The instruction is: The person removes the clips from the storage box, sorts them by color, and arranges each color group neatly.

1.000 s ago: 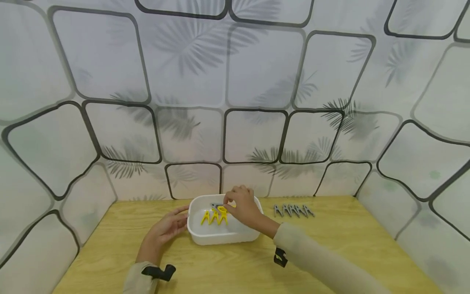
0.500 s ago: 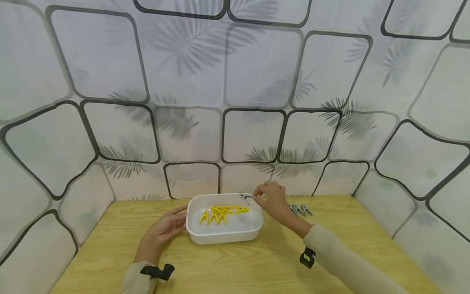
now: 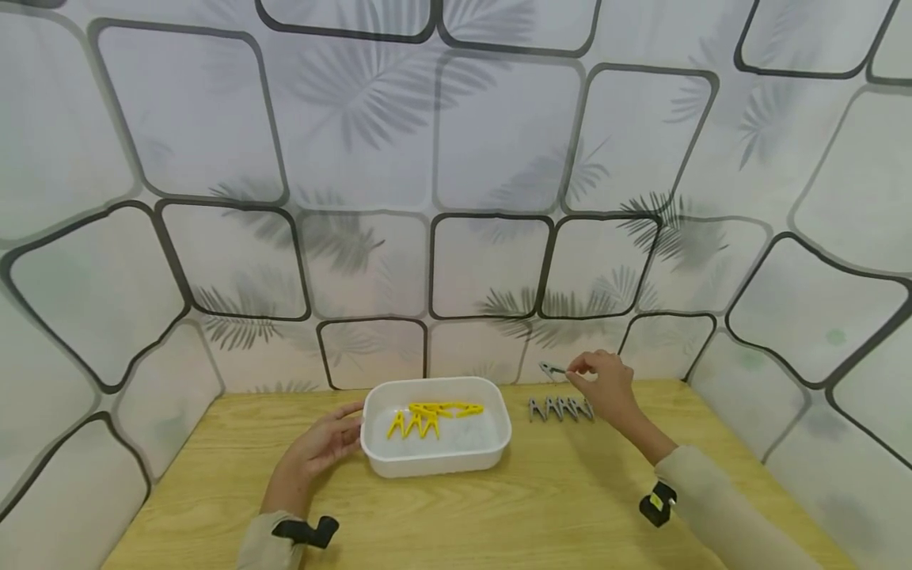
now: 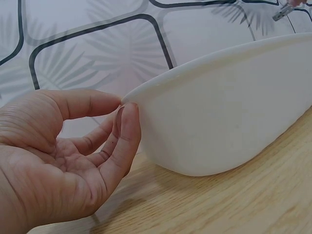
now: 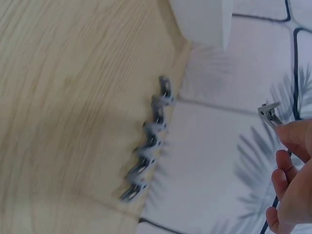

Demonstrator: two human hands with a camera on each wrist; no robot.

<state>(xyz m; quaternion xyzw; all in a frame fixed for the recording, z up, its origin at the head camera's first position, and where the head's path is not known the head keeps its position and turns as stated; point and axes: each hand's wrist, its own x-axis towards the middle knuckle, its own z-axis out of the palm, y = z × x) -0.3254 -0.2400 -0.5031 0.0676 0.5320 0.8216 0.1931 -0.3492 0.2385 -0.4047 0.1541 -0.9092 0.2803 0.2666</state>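
My right hand (image 3: 604, 385) pinches a grey clothespin (image 3: 552, 370) between thumb and fingertips, held up over the right end of a row of grey clothespins (image 3: 559, 408) on the table. In the right wrist view the held clothespin (image 5: 269, 112) points away from the row (image 5: 148, 141). My left hand (image 3: 328, 439) is at the left end of a white tub (image 3: 435, 465). The left wrist view shows thumb and fingertip of the left hand (image 4: 73, 146) meeting at the tub's rim (image 4: 185, 70). Inside the tub lie several yellow clothespins (image 3: 413, 425), some upright in a row, others end to end behind.
A wood-grain table (image 3: 456, 522) carries everything. Patterned cloth (image 3: 492, 269) walls it in at the back and on both sides. The tub stands near the back edge, left of the grey row.
My right hand has lifted a grey clothespin out of the tub and carried it right, to above the grey row. The left hand stays at the tub's left end.
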